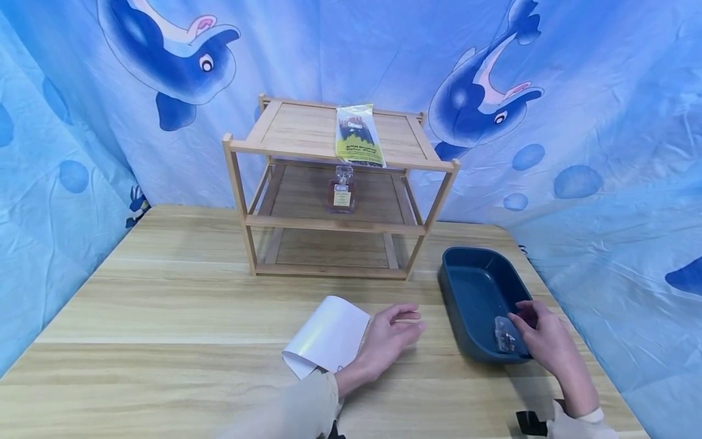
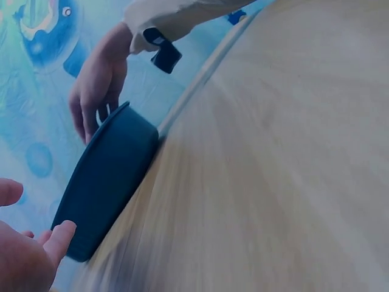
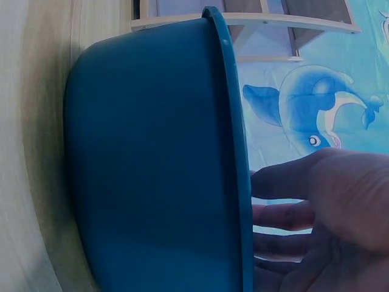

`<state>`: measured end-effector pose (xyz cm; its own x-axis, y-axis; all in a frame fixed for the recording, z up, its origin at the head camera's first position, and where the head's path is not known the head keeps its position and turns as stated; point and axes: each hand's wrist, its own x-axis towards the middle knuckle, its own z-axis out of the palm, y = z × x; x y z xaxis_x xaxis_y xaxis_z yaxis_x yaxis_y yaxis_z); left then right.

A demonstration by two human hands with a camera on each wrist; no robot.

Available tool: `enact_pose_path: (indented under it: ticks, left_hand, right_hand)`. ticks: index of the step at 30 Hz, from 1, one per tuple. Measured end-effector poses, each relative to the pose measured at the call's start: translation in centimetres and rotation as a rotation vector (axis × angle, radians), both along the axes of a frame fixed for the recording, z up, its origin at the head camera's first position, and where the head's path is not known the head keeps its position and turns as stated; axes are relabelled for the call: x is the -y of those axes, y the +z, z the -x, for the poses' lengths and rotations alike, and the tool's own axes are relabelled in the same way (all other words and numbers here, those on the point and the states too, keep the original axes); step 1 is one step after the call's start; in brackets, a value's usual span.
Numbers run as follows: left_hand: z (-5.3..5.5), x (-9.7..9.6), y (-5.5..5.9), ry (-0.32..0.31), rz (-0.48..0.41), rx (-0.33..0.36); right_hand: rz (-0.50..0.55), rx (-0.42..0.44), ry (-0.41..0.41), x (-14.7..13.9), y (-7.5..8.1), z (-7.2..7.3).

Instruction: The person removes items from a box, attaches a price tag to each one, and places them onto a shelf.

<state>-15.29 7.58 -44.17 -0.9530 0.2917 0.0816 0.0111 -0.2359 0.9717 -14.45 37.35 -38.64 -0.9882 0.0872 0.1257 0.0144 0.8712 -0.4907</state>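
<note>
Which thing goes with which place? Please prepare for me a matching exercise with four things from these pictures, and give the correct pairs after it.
Things:
1. Glass bottle
2. Yellow-labelled packet
3. Small clear case
4. Curled white sheet

Places:
A. On the table, beside the left hand
B. On the middle shelf
C. By the right hand, at the blue bin
D. On the top shelf

Pairs: 1-B; 2-D; 3-C; 4-A

Left grip point(image 1: 384, 338): lower centre of head view, fingers gently bent, tips toward the right. Right grip point(image 1: 543, 335): lower right, fingers angled down, wrist point(image 1: 576, 387) bare above pale sleeve point(image 1: 576, 429). Forearms point(image 1: 290, 405) enter from bottom edge.
</note>
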Motion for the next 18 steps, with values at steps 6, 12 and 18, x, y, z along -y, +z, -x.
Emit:
enact_pose_path:
  ticks: [6,12,18]
  left_hand:
    - [-0.6,-2.0,0.2,-0.009,-0.07,0.057]
    - [-0.9,-3.8,-0.3,-0.007,-0.133,0.093]
    - [-1.2,-5.1,-0.7,-0.003,-0.163,0.118]
  right_hand:
    - [-0.033,0.098,-0.02,-0.2,0.4,0.2]
    - [-0.056,0.151,-0.032,-0.1,0.4,0.4]
    - [-0.072,0.168,-0.036,-0.1,0.4,0.5]
